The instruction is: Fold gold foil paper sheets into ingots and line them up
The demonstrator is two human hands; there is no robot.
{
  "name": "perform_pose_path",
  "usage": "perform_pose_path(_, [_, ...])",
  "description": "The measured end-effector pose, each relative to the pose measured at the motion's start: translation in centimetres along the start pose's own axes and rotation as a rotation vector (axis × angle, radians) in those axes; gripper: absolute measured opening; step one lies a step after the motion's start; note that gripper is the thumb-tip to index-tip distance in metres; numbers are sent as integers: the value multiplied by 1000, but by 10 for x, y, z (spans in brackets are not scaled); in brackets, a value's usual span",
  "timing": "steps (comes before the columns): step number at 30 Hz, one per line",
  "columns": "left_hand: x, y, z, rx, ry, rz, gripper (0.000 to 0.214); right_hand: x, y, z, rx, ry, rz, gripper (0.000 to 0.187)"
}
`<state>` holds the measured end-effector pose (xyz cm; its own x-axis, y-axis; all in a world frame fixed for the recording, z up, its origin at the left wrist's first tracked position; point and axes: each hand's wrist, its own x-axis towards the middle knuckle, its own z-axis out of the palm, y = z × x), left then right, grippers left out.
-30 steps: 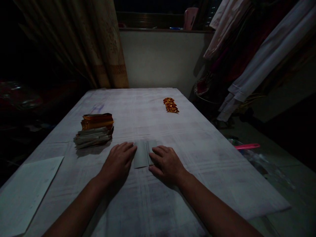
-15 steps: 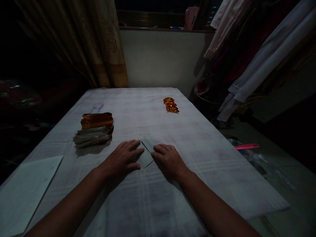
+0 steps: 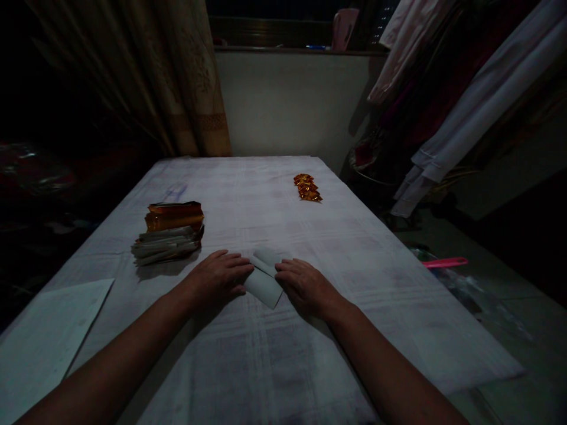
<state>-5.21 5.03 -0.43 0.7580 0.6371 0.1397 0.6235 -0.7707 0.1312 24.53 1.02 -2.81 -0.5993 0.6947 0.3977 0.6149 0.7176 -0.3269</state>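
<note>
A small pale sheet of folded paper [image 3: 264, 287] lies in front of me on the cloth-covered table, with a crease or slit running across its upper part. At its left end, my left hand [image 3: 221, 274] is closed on the paper, fingers close together and thumb low. My right hand [image 3: 305, 284] grips the opposite end with curled fingers. To the left, beyond my left hand, is a stack of gold and grey foil papers [image 3: 170, 233]. A row of folded shiny gold pieces [image 3: 308, 188] sits at the far right of the table.
A large white sheet [image 3: 57, 330] lies at the table's left edge. Hanging clothes [image 3: 469, 106] crowd the right side, and a curtain [image 3: 190, 88] hangs at the back left. A pink cup [image 3: 344, 28] stands on the sill. A pink handle [image 3: 445, 262] shows beyond the right edge.
The paper has turned and its pale lower flap now shows as a wide strip between my hands. My fingers have closed in on its ends; both hands have shifted slightly.
</note>
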Motion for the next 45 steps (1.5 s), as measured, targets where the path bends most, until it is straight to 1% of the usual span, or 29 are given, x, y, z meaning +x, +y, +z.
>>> perform_pose_path(2, [3, 6, -1, -7, 41, 17, 36, 1, -2, -4, 17, -9, 7, 26])
perform_pose_path(5, [3, 17, -2, -9, 81, 7, 34, 3, -10, -13, 13, -53, 31, 24])
perform_pose_path(6, [3, 21, -3, -7, 94, -10, 33, 4, -13, -15, 6, -71, 41, 27])
perform_pose_path(10, [2, 43, 1, -18, 178, -88, 27, 6, -26, -18, -44, -101, 102, 57])
perform_pose_path(11, [2, 48, 4, -26, 194, -95, 25, 6, -29, -17, -60, -103, 122, 61])
perform_pose_path(12, [3, 53, 6, -27, 211, -99, 23, 7, -30, -16, -73, -108, 137, 61])
perform_pose_path(15, [7, 60, 12, -29, 230, -115, 17, 6, -31, -14, -95, -117, 161, 47])
perform_pose_path(18, [8, 61, 13, -81, 216, -128, 16, 5, -29, -14, -91, -89, 126, 36])
perform_pose_path(22, [7, 62, 11, -99, 212, -149, 20, 3, -27, -17, -53, -49, 80, 31])
perform_pose_path(25, [4, 69, 8, -99, 218, -184, 21, 2, -27, -18, -31, -68, 78, 22])
perform_pose_path(28, [0, 76, 3, -105, 173, -201, 23, -2, -23, -16, -44, -74, 20, 13])
perform_pose_path(30, [-3, 78, 1, -103, 147, -186, 38, -5, -19, -15, -45, -48, -23, 10])
perform_pose_path(32, [-6, 78, 0, -101, 139, -171, 49, -10, -16, -15, -28, -13, -46, 14])
perform_pose_path(33, [-6, 78, -1, -105, 137, -169, 46, -11, -16, -15, -16, 3, -47, 16])
perform_pose_path(34, [-6, 77, -1, -114, 134, -174, 37, -13, -15, -16, -3, 15, -44, 18])
perform_pose_path(35, [-5, 77, 0, -127, 137, -186, 26, -14, -15, -16, 8, 20, -37, 19])
perform_pose_path(36, [-4, 78, 0, -141, 146, -205, 20, -14, -15, -16, 19, 21, -27, 20])
perform_pose_path(40, [2, 81, 4, -192, 225, -309, 26, -13, -16, -13, 51, 45, 52, 21])
perform_pose_path(43, [5, 82, 7, -207, 281, -360, 26, -12, -17, -8, 62, 122, 192, 17])
perform_pose_path(45, [7, 81, 9, -199, 296, -374, 28, -11, -18, -5, 47, 171, 296, 13])
